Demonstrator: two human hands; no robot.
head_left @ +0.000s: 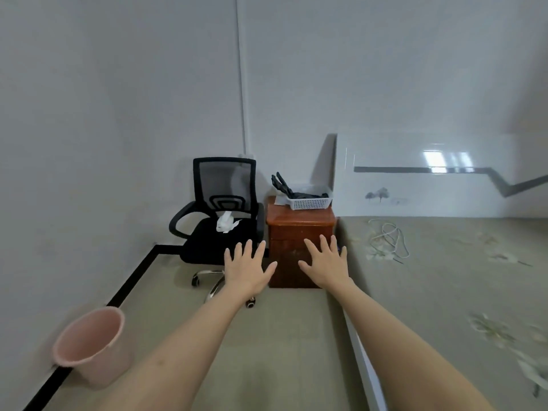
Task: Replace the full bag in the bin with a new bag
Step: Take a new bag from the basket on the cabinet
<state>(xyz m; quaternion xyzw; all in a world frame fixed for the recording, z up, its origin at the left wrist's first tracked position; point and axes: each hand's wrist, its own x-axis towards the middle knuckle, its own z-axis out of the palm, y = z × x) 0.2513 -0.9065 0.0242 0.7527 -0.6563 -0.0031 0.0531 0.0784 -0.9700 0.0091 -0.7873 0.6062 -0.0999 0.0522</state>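
A pink plastic bin (pixel 89 348) stands on the floor at the lower left, against the wall; no bag shows in it. Black plastic bags (pixel 292 189) lie in a white basket (pixel 310 201) on a brown wooden cabinet (pixel 299 229) in the corner. My left hand (pixel 247 269) and my right hand (pixel 326 264) are stretched out in front of me with fingers spread, palms down, holding nothing. They hover in front of the cabinet and the chair, well away from the bin.
A black mesh office chair (pixel 222 212) with crumpled white tissue (pixel 226 222) on its seat stands left of the cabinet. A bed with a floral cover (pixel 459 292) fills the right side, with a white cable (pixel 388 238) on it. A white headboard (pixel 430 179) stands behind.
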